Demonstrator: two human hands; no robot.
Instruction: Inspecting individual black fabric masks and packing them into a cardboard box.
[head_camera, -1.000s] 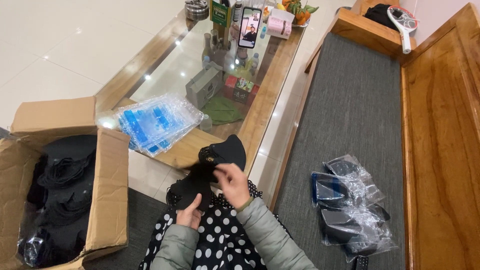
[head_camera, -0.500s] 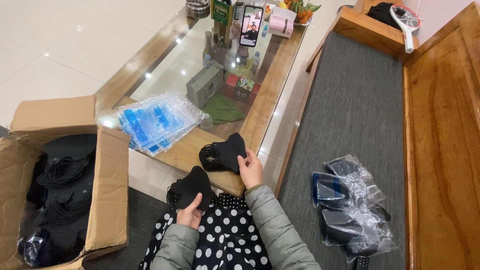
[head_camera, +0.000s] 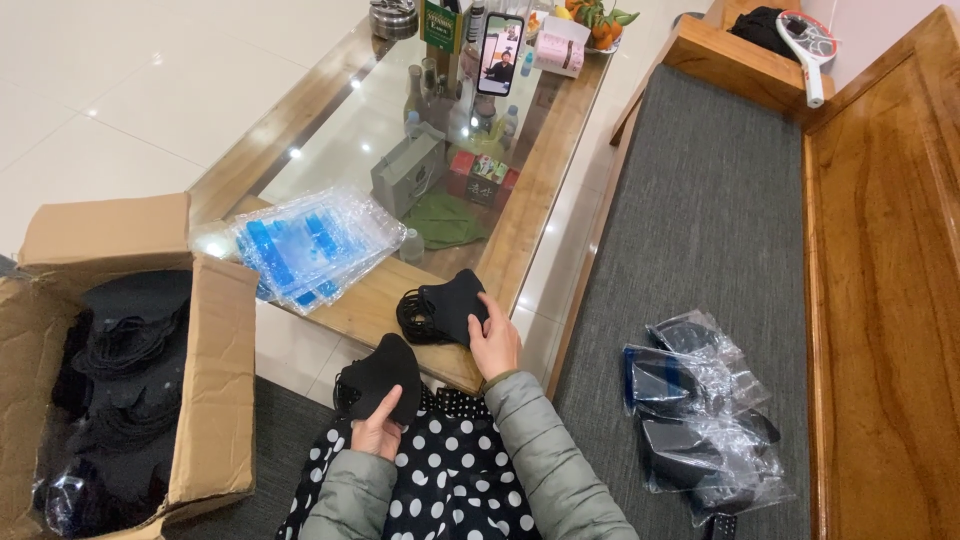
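My right hand (head_camera: 493, 340) rests on a small stack of black cloth masks (head_camera: 442, 308) lying on the near wooden edge of the glass coffee table (head_camera: 350, 300); the thumb and fingers grip the top mask. My left hand (head_camera: 378, 433) holds another black mask (head_camera: 382, 376) just above my lap, which is covered by a black skirt with white dots (head_camera: 450, 485). Both sleeves are grey and padded.
An open cardboard box (head_camera: 210, 390) full of black masks stands at my left. Clear bags with blue print (head_camera: 305, 245) lie on the table. Several packed bags (head_camera: 695, 410) sit on the grey bench cushion (head_camera: 700, 230) at right. A phone (head_camera: 498, 54) stands at the table's far end.
My right hand carried a black mask from my lap out to the table edge and set it down on the stack there. My left hand stays near my lap with its own mask.
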